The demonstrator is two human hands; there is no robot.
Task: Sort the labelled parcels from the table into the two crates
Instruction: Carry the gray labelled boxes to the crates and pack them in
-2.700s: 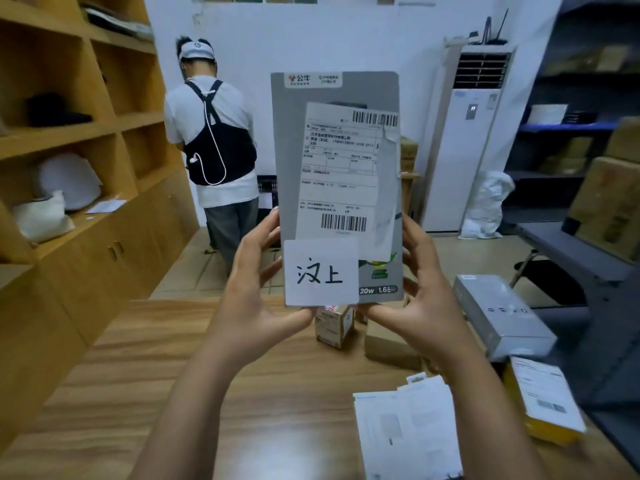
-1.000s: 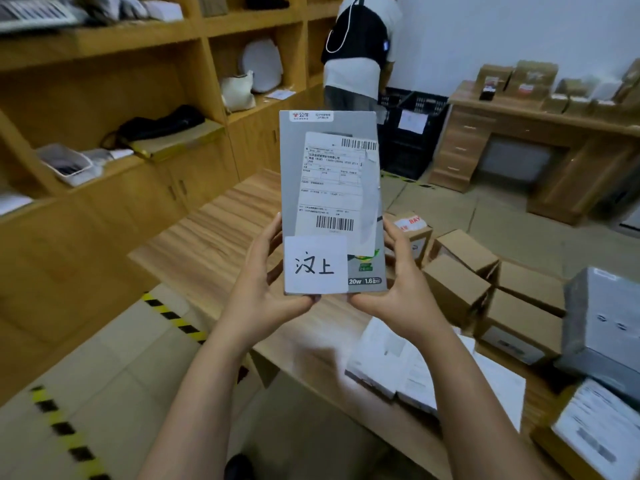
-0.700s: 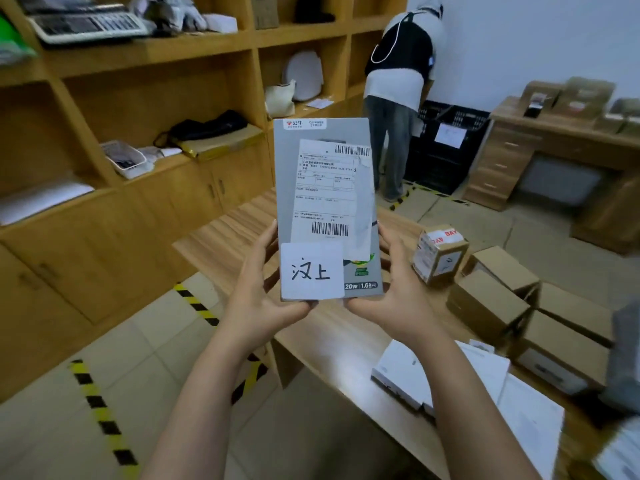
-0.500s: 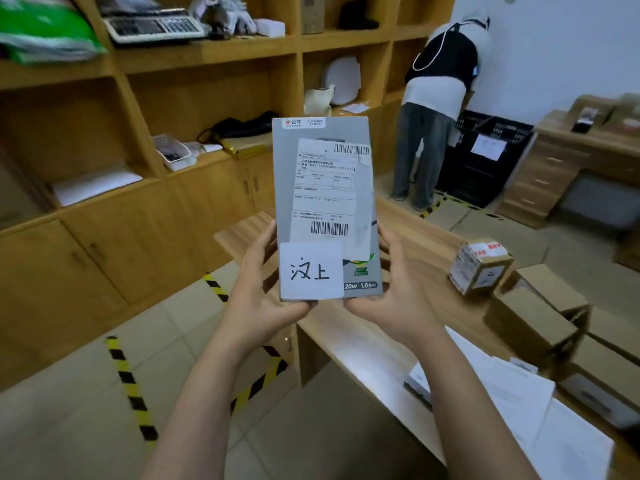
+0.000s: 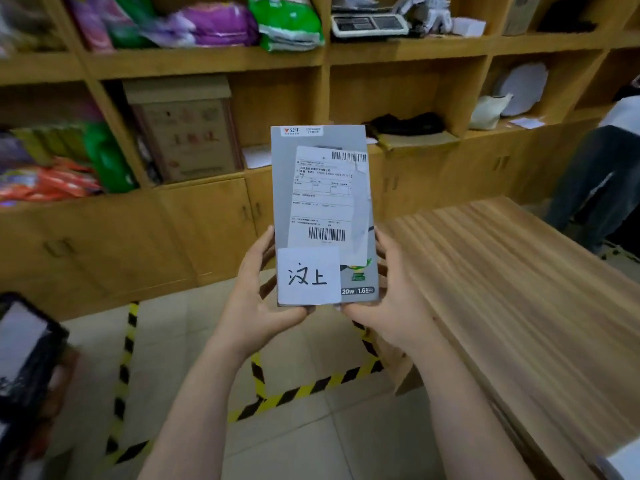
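Observation:
A flat grey parcel (image 5: pixel 322 188) stands upright in front of me, held at its lower edge by both hands. It carries a white shipping label with barcodes and a white sticker with handwritten characters at the bottom left. My left hand (image 5: pixel 258 299) grips its lower left side, and my right hand (image 5: pixel 391 299) grips its lower right side. The wooden table (image 5: pixel 512 289) lies to my right, bare where it shows. A dark crate (image 5: pixel 24 362) with a white sheet on it sits at the left edge, blurred.
Wooden shelving (image 5: pixel 214 60) with cabinets below fills the wall ahead, holding coloured bags, a cardboard box (image 5: pixel 187 133) and a scale (image 5: pixel 370 24). Yellow-black tape (image 5: pixel 294 393) marks the tiled floor. Another person's legs (image 5: pixel 595 181) stand at the far right.
My view has swung left, from the table with its parcels to the shelves and floor. The parcel stays upright in both hands. The dark crate has come into view at the left.

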